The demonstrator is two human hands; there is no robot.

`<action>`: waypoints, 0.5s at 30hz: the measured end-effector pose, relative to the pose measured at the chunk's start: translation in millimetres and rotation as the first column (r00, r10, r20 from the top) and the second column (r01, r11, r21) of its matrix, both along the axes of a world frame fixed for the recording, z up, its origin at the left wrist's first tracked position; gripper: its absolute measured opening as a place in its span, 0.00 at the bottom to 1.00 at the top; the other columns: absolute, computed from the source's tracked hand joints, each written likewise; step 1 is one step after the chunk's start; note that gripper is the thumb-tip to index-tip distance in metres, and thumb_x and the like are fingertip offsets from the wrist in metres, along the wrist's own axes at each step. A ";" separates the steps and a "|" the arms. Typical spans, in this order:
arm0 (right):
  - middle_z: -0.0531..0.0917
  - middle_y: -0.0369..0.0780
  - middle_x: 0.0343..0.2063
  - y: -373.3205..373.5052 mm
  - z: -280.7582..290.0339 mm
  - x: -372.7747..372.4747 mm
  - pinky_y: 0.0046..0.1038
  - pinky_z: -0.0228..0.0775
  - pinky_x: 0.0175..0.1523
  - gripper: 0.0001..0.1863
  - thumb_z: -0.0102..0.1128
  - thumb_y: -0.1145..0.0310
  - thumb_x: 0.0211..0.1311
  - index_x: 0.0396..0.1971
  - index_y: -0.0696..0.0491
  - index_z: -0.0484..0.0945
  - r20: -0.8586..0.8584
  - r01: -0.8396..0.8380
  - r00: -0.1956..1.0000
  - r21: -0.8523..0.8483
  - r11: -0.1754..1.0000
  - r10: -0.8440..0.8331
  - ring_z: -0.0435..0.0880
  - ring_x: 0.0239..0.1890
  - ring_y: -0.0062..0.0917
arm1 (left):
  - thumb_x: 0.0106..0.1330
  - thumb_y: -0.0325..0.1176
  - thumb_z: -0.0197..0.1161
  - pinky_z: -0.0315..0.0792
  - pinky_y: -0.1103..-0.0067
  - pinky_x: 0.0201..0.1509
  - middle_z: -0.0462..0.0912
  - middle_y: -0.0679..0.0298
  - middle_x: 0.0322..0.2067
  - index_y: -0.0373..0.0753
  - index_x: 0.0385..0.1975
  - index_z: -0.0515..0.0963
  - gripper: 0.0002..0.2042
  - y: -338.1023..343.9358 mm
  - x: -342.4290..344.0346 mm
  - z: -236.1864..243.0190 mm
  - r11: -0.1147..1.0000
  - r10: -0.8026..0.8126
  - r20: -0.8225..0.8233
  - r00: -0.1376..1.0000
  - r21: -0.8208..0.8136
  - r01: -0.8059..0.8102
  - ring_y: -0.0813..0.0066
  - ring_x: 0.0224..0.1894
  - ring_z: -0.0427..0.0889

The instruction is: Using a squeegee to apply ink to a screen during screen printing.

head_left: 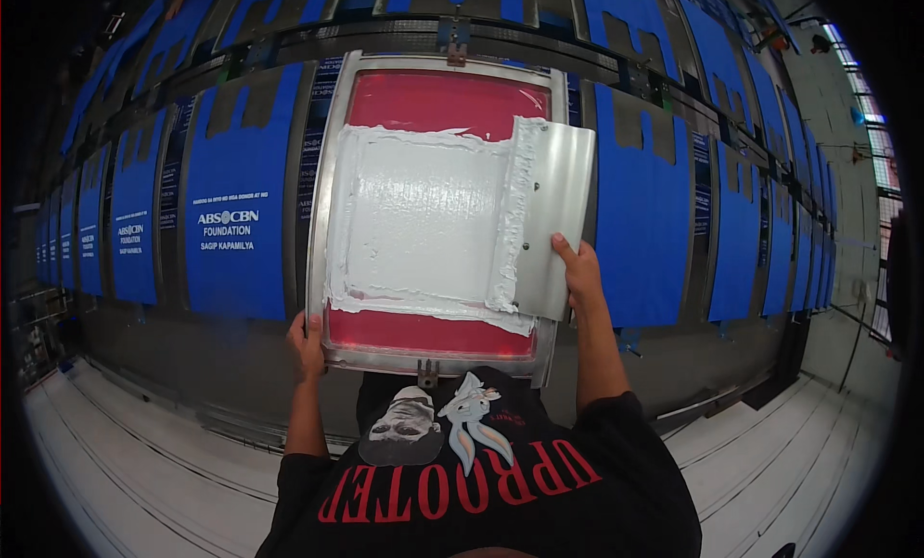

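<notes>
In front of me lies a screen-printing frame (325,221) with a metal rim and red mesh (423,98). Thick white ink (423,221) covers the middle of the mesh. My left hand (306,346) grips the frame's rim at the near left corner. A wide metal squeegee (558,192) stands along the right side of the mesh, its ink-coated edge toward the white area. My right hand (579,274) is closed on the squeegee's right edge, thumb on top; the other fingers are mostly hidden beneath it.
Blue cut fabric panels (640,212) lie in rows on both sides and beyond the frame. Left of it, a blue panel (236,192) bears a white print. Metal clamps (456,53) sit at the frame's far and near ends. A pale floor (135,452) runs along the near side.
</notes>
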State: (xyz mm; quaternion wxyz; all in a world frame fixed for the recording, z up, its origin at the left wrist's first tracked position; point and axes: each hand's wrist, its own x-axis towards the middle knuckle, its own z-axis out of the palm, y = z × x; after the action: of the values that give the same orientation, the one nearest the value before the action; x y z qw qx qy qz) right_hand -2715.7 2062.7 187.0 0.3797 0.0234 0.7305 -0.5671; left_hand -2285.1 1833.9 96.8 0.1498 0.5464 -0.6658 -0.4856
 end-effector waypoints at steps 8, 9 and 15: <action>0.84 0.41 0.39 -0.7 -17.0 -20.3 0.28 0.76 0.44 0.23 0.66 0.55 0.63 0.47 0.60 0.79 0.054 -0.048 0.997 -0.019 0.999 0.049 0.83 0.38 0.24 | 0.71 0.49 0.56 0.72 0.73 0.48 0.83 0.58 0.40 0.29 0.50 0.75 0.25 20.4 -3.1 -10.6 0.992 0.041 -0.160 0.986 0.125 -0.021 0.71 0.41 0.78; 0.84 0.41 0.39 1.3 -21.6 -21.8 0.28 0.76 0.44 0.24 0.66 0.54 0.63 0.47 0.60 0.79 0.055 -0.058 0.997 -0.039 0.998 0.060 0.83 0.38 0.24 | 0.70 0.47 0.58 0.72 0.72 0.48 0.83 0.57 0.42 0.30 0.52 0.74 0.24 22.3 -6.5 -7.1 0.999 0.007 -0.174 0.985 0.043 0.000 0.70 0.41 0.79; 0.85 0.42 0.35 -33.4 24.8 -40.9 0.29 0.76 0.43 0.22 0.69 0.57 0.59 0.45 0.60 0.80 -0.054 -0.367 0.925 0.144 0.919 0.377 0.84 0.36 0.25 | 0.66 0.37 0.64 0.75 0.69 0.50 0.82 0.54 0.44 0.34 0.55 0.74 0.21 63.8 -24.5 45.0 0.891 -0.168 0.164 0.972 -0.397 0.221 0.61 0.44 0.82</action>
State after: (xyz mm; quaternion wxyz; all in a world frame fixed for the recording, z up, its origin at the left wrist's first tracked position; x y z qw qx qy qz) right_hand -2756.6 2029.3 211.8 0.4485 -0.1137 0.7720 -0.4358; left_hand -2309.6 1897.7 141.8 0.1702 0.4622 -0.8126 -0.3114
